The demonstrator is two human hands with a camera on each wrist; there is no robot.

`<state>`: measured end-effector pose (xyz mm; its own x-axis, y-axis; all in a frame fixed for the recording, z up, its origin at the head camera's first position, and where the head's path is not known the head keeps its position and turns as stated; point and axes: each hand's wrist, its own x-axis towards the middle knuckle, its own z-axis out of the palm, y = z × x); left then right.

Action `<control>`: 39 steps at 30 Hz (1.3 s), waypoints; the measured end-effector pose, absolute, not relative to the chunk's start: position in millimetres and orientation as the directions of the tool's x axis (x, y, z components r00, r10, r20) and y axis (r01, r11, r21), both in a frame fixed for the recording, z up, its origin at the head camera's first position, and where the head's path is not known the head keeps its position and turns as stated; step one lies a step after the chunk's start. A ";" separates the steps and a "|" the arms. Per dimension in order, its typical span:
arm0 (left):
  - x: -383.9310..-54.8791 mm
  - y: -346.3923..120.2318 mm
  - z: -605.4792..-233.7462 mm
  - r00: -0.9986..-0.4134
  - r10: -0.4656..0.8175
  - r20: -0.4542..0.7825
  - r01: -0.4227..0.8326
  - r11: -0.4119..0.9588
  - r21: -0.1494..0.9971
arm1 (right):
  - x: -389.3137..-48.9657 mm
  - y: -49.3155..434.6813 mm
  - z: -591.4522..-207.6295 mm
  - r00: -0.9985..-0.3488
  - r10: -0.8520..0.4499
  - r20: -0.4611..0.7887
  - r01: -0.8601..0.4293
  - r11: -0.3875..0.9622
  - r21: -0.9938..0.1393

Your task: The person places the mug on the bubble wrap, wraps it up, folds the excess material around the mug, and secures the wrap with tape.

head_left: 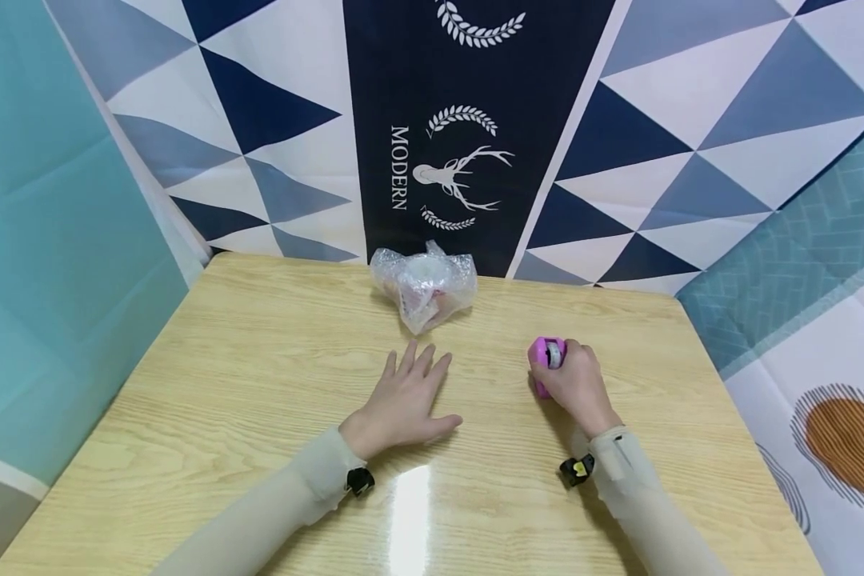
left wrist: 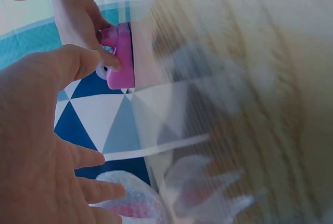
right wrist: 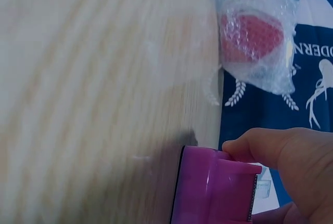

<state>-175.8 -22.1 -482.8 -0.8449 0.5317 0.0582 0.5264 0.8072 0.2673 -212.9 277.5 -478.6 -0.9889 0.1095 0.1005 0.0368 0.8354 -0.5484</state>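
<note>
My right hand grips a pink tape dispenser on the right half of the table, thumb on one side and fingers on the other. A pale roll of tape shows in its top, and the right wrist view shows a serrated edge on the dispenser. Palm down, with fingers spread and nothing held, my left hand is over the middle of the table. Just beyond its fingertips sits a bundle in clear bubble wrap; something red shows through the wrap.
The light wooden table ends at a patterned cloth backdrop behind the bundle. Teal cloth hangs along the left side, and more patterned cloth lies along the right. Small black wrist cameras are strapped at both cuffs.
</note>
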 end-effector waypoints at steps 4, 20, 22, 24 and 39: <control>-174.8 -19.2 -480.4 -0.839 0.540 0.069 0.537 0.799 0.271 | -218.0 285.3 -475.4 -0.987 0.118 0.109 0.043 0.847 -0.530; -172.9 -15.9 -479.8 -0.829 0.557 0.047 0.550 0.798 0.247 | -232.4 330.0 -471.4 -0.986 0.152 0.070 0.096 0.860 -0.502; -172.3 -16.2 -479.5 -0.829 0.557 0.045 0.549 0.798 0.247 | -234.6 335.4 -470.6 -0.986 0.153 0.060 0.103 0.860 -0.499; -171.9 -16.3 -478.8 -0.830 0.557 0.042 0.548 0.799 0.248 | -236.9 340.3 -469.4 -0.987 0.151 0.055 0.105 0.863 -0.495; -179.2 -40.7 -469.2 -0.855 0.511 0.087 0.511 0.804 0.305 | -217.3 327.9 -465.6 -0.996 0.060 0.059 0.030 0.912 -0.409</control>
